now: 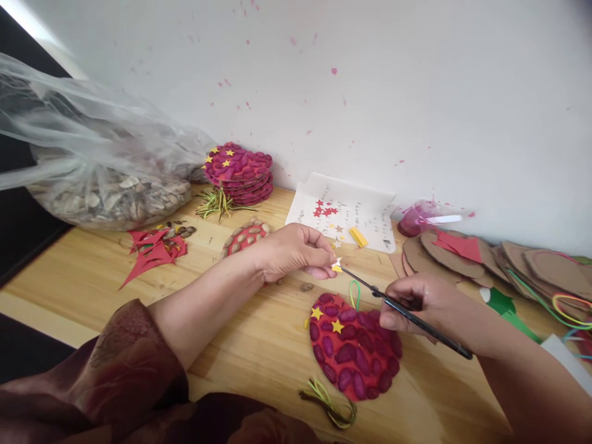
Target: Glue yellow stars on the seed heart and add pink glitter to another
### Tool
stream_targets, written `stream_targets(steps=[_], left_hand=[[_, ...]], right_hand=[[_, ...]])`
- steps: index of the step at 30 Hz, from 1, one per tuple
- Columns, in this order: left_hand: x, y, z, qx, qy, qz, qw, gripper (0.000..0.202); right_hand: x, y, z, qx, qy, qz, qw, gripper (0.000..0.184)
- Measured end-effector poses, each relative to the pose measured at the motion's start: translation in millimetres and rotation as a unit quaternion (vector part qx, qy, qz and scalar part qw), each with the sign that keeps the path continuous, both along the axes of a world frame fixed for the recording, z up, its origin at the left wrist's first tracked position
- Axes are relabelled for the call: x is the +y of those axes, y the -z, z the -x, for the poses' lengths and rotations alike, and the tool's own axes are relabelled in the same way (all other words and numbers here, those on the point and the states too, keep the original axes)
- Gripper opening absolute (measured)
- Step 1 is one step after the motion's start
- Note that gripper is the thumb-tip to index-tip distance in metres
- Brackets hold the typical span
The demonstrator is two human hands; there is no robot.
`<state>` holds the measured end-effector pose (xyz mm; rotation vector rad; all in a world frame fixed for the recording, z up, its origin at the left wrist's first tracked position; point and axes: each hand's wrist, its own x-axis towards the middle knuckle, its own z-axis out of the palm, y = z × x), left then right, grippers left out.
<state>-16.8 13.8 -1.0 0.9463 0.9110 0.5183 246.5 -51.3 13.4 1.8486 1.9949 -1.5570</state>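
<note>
Between the fingertips of my left hand is a small yellow paper star, its white side partly showing. My right hand is closed on black scissors, seen edge-on, their thin tip touching the paper. Below lies a round red craft piece covered with purple-dyed shells or pits, with yellow stars stuck on it and a green cord loop at its top. A yellow-green bundle of strings lies at its lower edge. Behind my left wrist, a second disc with undyed pieces is partly hidden.
At the back, purple discs are stacked beside a bulging plastic bag. Red paper scraps lie left. A written sheet bears red stars and a folded yellow strip. Right stand a pink-stained cup and cardboard discs.
</note>
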Motion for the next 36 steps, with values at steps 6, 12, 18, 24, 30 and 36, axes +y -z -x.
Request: stream_targets(steps=[6, 12, 18, 24, 30, 36], left_hand=[[0.3, 1.5, 0.4, 0.008, 0.006, -0.006, 1.000, 0.013], [-0.6, 1.0, 0.2, 0.010, 0.008, -0.011, 1.000, 0.014], [0.0, 0.5, 0.4, 0.014, 0.008, -0.013, 1.000, 0.014], [-0.5, -1.8, 0.1, 0.021, 0.004, -0.008, 1.000, 0.015], [-0.4, -1.7, -0.4, 0.022, 0.004, -0.006, 1.000, 0.015], [-0.6, -2.0, -0.8, 0.032, 0.002, -0.007, 0.999, 0.015]], right_hand=[[-0.6, -0.3, 1.2, 0.005, -0.001, -0.008, 1.000, 0.052], [-0.7, -0.2, 1.4, -0.003, 0.003, -0.003, 1.000, 0.053], [-1.2, 1.0, 2.7, -0.017, 0.003, -0.013, 1.000, 0.056], [-1.7, 0.0, 3.9, -0.025, -0.001, -0.018, 1.000, 0.057], [-1.8, 1.4, 2.4, -0.035, -0.009, -0.036, 0.999, 0.055], [-2.9, 3.1, 1.2, -0.045, -0.011, -0.049, 0.998, 0.057]])
